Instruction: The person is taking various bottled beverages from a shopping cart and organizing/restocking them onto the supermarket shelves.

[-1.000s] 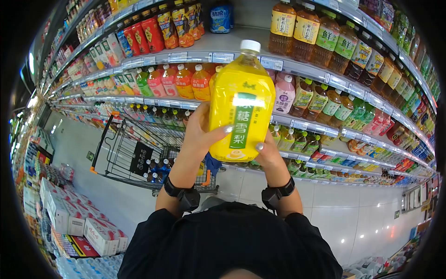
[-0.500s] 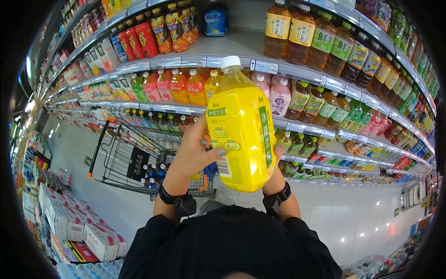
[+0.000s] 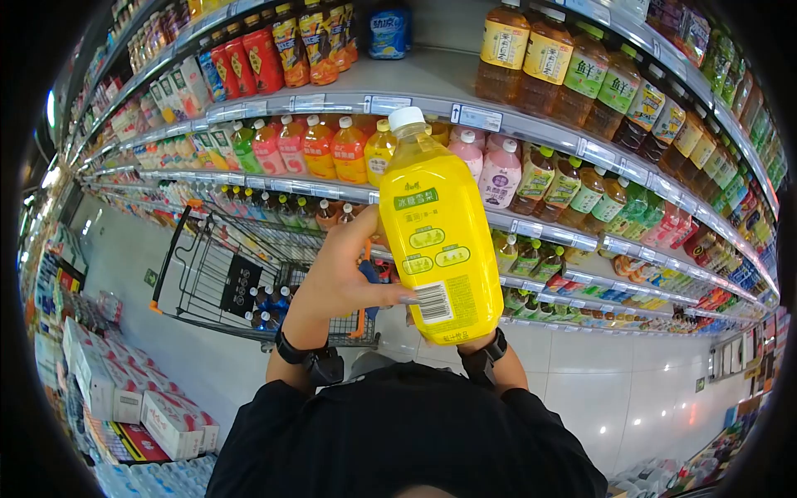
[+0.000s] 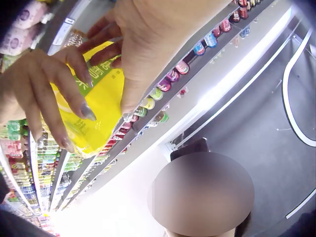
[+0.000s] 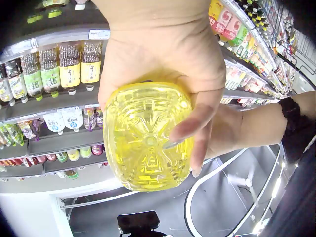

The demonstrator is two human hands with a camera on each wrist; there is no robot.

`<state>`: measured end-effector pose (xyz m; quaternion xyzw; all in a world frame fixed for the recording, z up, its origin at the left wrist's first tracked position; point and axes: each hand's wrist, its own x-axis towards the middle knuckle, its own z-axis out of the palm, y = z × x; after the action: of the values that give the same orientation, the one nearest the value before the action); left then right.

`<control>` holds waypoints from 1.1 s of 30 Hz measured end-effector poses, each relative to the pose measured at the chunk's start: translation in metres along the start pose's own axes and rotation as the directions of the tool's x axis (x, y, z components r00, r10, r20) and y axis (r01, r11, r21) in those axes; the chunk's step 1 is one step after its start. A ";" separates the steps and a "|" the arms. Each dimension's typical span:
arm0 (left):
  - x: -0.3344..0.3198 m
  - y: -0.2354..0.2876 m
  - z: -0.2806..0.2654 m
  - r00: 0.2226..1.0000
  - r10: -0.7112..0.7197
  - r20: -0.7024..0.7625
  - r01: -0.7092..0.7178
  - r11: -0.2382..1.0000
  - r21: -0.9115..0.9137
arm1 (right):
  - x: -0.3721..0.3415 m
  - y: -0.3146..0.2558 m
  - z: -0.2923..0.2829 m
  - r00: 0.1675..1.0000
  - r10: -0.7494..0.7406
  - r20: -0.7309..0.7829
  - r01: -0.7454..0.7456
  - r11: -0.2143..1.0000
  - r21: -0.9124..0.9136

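Note:
A large bottle of yellow drink point(image 3: 444, 241) with a white cap is held up in both hands in the head view. It leans back to the left, its barcode panel facing me. The left hand point(image 3: 340, 270) grips its left side, thumb on the label near the barcode. Most of the right hand is hidden behind the bottle there. In the left wrist view the right hand point(image 4: 44, 89) wraps its fingers over the green and yellow front label. The bottle's clear base point(image 5: 150, 140) faces the right wrist camera, against the right palm.
Curved shelves point(image 3: 398, 98) packed with drinks stand ahead. A wire shopping cart point(image 3: 216, 274) with several dark bottles point(image 3: 270, 303) stands at left. Stacked cartons point(image 3: 170, 423) sit at lower left. Tiled floor point(image 3: 598, 373) shows at right.
The bottle has turned so its green-striped front faces away and the barcode panel faces me. Its cap has tilted left, and the right hand has gone behind it.

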<state>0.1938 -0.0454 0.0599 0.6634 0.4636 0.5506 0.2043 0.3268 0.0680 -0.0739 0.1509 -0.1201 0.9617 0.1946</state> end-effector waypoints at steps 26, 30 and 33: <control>0.032 -0.102 0.001 0.981 -0.107 0.162 0.192 0.643 -0.742 | 0.012 -0.017 0.056 0.818 -0.543 0.189 0.055 -0.253 -0.966; 0.035 -0.121 0.000 0.984 -0.129 0.123 0.173 0.527 -0.832 | 0.008 -0.030 0.042 0.892 -0.451 0.035 -0.105 -0.282 -0.954; 0.038 -0.123 -0.009 0.980 -0.148 0.134 0.187 0.445 -0.876 | 0.020 -0.029 0.036 0.903 -0.427 -0.035 -0.002 0.077 -0.997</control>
<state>0.1366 0.0444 -0.0126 0.4226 0.1706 0.6751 0.5801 0.3301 0.0906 -0.0291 -0.1589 -0.6694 0.6044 0.4016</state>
